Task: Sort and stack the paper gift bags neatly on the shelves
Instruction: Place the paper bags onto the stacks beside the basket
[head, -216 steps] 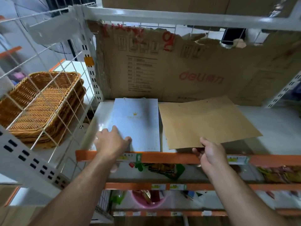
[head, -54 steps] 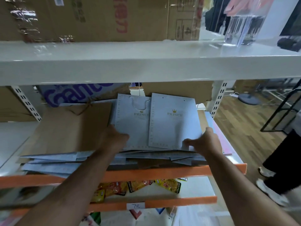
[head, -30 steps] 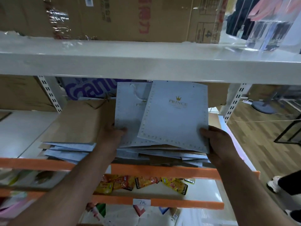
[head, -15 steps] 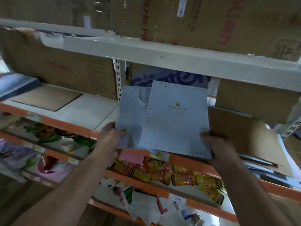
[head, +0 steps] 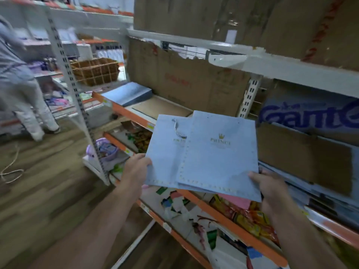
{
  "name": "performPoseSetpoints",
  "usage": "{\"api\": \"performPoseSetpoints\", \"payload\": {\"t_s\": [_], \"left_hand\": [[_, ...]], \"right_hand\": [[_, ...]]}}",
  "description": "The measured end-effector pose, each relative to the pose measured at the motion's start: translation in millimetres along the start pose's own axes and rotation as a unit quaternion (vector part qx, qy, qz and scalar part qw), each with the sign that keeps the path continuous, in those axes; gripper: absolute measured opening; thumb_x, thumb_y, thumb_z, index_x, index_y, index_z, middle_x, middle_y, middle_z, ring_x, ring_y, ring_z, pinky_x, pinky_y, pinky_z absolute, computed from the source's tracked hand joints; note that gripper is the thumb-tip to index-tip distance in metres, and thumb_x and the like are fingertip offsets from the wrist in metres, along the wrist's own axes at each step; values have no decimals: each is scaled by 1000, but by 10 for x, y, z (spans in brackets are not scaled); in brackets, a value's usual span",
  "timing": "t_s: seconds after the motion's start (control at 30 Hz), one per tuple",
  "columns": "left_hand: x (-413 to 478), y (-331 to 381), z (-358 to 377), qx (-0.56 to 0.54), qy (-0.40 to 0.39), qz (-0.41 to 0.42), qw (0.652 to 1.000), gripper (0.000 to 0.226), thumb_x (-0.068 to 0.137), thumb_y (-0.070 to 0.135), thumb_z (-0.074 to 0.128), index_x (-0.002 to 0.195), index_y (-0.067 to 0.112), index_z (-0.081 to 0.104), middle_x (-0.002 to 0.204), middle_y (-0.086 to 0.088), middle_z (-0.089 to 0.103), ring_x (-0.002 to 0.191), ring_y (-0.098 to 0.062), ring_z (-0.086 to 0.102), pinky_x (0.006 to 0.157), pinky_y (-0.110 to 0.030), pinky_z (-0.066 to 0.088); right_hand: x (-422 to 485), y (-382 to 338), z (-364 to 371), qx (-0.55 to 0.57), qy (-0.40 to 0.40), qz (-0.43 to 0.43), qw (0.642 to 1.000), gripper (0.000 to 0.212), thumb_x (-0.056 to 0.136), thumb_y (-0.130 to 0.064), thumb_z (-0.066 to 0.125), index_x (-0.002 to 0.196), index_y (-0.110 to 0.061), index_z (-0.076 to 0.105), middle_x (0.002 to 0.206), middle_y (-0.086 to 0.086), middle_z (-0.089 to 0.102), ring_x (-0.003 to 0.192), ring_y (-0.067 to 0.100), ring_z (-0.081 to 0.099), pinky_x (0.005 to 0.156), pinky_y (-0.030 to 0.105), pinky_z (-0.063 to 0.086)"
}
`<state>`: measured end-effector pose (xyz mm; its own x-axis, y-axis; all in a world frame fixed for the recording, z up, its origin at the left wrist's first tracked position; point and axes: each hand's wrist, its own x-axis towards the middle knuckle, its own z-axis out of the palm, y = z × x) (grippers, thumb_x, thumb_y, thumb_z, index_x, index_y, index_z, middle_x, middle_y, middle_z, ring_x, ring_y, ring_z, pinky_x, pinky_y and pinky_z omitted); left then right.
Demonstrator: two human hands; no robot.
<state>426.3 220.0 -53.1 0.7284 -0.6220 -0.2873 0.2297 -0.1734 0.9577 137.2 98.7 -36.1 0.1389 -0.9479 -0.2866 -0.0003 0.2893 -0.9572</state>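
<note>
left hand and right hand grip two blue gift bags; blue stack on shelf looks started; mixed pile likely still unsorted

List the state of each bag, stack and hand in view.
front bag: flat, held, on top.
rear bag: flat, held, partly covered, cord handle showing.
left hand: grips rear bag's corner.
right hand: grips front bag's corner.
blue stack: lying on shelf.
brown bag: flat on shelf, beside blue stack.
</note>
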Motion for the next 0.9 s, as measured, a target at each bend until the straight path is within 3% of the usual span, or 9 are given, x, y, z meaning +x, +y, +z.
{"api": "performPoseSetpoints", "payload": {"t_s": [0.07, 0.13, 0.2, 0.37, 0.5, 0.57, 0.73, 0.83, 0.9], "left_hand": [[98, 41, -240, -5, -5, -5, 1000, 21, 93, 4, 56, 82, 23, 58, 86, -4, 61, 75, -20, 57, 80, -39, 45], [216, 71, -428, -6, 5, 12, 1000, 10, 82, 11, 62, 82, 21, 60, 87, -6, 63, 79, -27, 60, 83, -42, 46], [417, 49, -584, -8, 30, 22, 999, 13, 68, 16, 60, 79, 17, 67, 90, -12, 68, 87, -37, 64, 79, -45, 48], [1015, 35, -841, 2, 59, 13, 998, 17, 90, 6, 59, 91, 17, 72, 92, -10, 75, 82, -30, 71, 75, -45, 60], [1665, 177, -919, -1, 79, 15, 997, 12, 99, 11, 57, 96, 13, 69, 82, -3, 74, 64, -15, 69, 55, -28, 51], [1983, 323, -916, 5, 85, 17, 996, 15, 101, 10, 54, 94, 12, 67, 82, -3, 72, 63, -16, 68, 53, -26, 50], [2665, 738, -838, -4, 107, -14, 994, 18, 102, 8, 51, 91, 11, 65, 81, -9, 69, 66, -25, 62, 64, -36, 55], [3002, 939, -816, -8, 118, -29, 993, 23, 101, 6, 48, 87, 12, 64, 85, -12, 67, 66, -25, 61, 50, -29, 53], [3199, 1014, -822, -4, 118, -36, 992, 22, 101, 4, 48, 86, 10, 65, 91, -15, 67, 71, -27, 62, 52, -29, 51]], "right_hand": [[56, 11, 327, -17, -20, 5, 1000, 10, 101, -6, 54, 103, -9, 63, 98, 11, 70, 84, 32, 68, 61, 39, 54], [148, 34, 615, -26, -29, 11, 999, 11, 100, -5, 54, 104, -7, 64, 98, 14, 72, 86, 39, 69, 63, 46, 58], [266, 38, 870, -40, -44, 15, 998, 10, 99, -7, 55, 102, -6, 65, 101, 20, 73, 91, 49, 67, 67, 61, 57], [706, 9, 1498, -39, -79, 5, 996, 11, 97, -3, 56, 96, -4, 66, 97, 18, 73, 85, 39, 70, 62, 40, 56], [1219, -41, 2033, -36, -105, 12, 994, 12, 97, -2, 55, 97, -4, 66, 105, 21, 71, 91, 42, 68, 81, 55, 56], [1469, -124, 2278, -27, -119, 25, 992, 11, 97, -3, 54, 100, -5, 65, 103, 19, 72, 92, 42, 69, 81, 57, 57], [2090, -434, 2778, -20, -147, 29, 988, 12, 99, -2, 52, 100, -2, 64, 98, 15, 72, 86, 36, 70, 59, 41, 60], [2381, -601, 3020, -17, -153, 17, 988, 15, 99, 1, 51, 93, -4, 64, 95, 13, 71, 83, 32, 68, 64, 37, 53], [2527, -660, 3151, -10, -160, 22, 987, 17, 99, 1, 50, 92, -4, 64, 92, 12, 70, 83, 31, 67, 65, 37, 52]]}}
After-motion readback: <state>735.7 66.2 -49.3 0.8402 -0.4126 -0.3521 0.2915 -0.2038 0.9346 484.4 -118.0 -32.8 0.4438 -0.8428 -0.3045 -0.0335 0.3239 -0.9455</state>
